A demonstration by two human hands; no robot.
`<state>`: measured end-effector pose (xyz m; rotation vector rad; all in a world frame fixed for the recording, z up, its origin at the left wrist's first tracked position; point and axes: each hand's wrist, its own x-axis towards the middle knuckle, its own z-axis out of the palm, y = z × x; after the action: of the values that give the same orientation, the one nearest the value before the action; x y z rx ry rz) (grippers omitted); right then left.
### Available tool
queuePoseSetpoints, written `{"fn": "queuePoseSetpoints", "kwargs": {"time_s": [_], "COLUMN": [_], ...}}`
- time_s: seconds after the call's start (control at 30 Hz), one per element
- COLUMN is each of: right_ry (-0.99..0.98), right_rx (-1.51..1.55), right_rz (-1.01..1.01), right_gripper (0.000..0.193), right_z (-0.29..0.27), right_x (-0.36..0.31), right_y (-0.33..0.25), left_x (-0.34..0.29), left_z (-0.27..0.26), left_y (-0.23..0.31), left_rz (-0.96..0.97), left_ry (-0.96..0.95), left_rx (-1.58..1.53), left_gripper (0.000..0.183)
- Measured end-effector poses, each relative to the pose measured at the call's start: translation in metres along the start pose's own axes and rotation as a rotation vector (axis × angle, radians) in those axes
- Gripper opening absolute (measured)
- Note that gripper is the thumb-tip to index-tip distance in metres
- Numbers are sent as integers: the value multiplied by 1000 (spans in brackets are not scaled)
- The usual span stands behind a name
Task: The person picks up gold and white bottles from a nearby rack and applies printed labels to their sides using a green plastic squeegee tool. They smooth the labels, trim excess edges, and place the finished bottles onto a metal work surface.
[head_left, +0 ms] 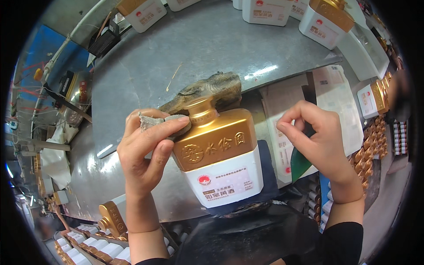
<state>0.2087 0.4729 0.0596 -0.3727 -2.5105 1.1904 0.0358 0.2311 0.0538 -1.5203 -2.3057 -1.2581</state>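
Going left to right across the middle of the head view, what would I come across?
White draped sheet, left hand, large gold-and-white bottle, right hand, smaller-looking gold-and-white bottle at the right.

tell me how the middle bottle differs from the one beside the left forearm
The middle bottle has its neck upward in view, the forearm bottle leftward. The left hand holds grey cloth by the middle bottle's neck; no hand holds the forearm bottle. Both have gold tops and white bases.
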Motion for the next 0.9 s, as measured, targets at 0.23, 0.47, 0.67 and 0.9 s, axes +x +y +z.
{"fn": "queuePoseSetpoints", "kwargs": {"time_s": [0.23, 0.47, 0.67, 0.9], "right_ry": [-2, 8, 12, -50], "right_rx": [125, 155, 233, 234], "right_rz": [92, 112, 252, 154], "right_gripper": [8, 7, 7, 7], "right_z": [-5, -14, -27, -27], "right_x": [-16, -24, -39, -21], "right_y": [16, 18, 48, 26], "left_x": [19, 41, -2, 13], "left_z": [0, 2, -11, 4], "left_y": [42, 45, 24, 52], "left_rz": [230, 220, 10, 145], "left_ry": [-167, -268, -88, -166], "left_rx": [497, 548, 314, 530], "left_gripper": [45, 50, 46, 38]}}
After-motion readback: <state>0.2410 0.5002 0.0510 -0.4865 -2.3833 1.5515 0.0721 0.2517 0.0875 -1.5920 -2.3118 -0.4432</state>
